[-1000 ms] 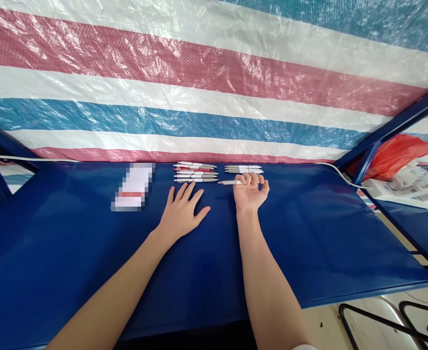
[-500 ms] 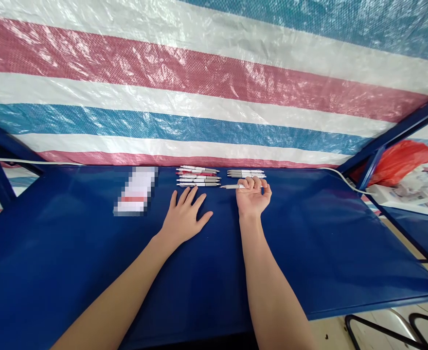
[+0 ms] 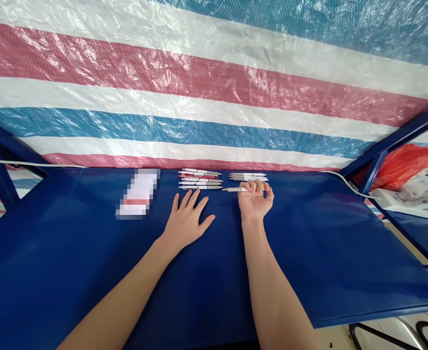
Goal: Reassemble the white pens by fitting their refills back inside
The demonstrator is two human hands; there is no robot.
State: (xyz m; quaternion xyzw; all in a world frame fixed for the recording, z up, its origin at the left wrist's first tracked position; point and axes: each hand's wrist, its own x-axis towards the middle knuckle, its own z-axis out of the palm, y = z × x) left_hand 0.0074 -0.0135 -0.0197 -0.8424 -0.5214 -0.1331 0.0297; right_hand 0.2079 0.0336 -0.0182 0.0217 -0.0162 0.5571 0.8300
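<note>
My left hand (image 3: 187, 221) lies palm down with its fingers spread on the blue table (image 3: 206, 287), just in front of the left row of pens (image 3: 201, 179). Several white, grey and red pens lie side by side in that row. On the right, my right hand (image 3: 255, 200) is turned palm up, its fingers curled over a white and grey pen (image 3: 233, 189) whose tip points left. Behind it lies a second group of white and grey pens (image 3: 248, 176), partly covered by the fingers.
A blurred white item with a red band (image 3: 138, 193) lies left of the pens. Striped sheeting (image 3: 199, 87) hangs behind the table. A white cable (image 3: 340, 176) runs along the back right. Beyond the right frame sits a red plastic bag (image 3: 405, 165).
The whole view has shifted slightly, so everything appears a little lower and further right. Both hands keep the same pose, with the pen still in my right hand.
</note>
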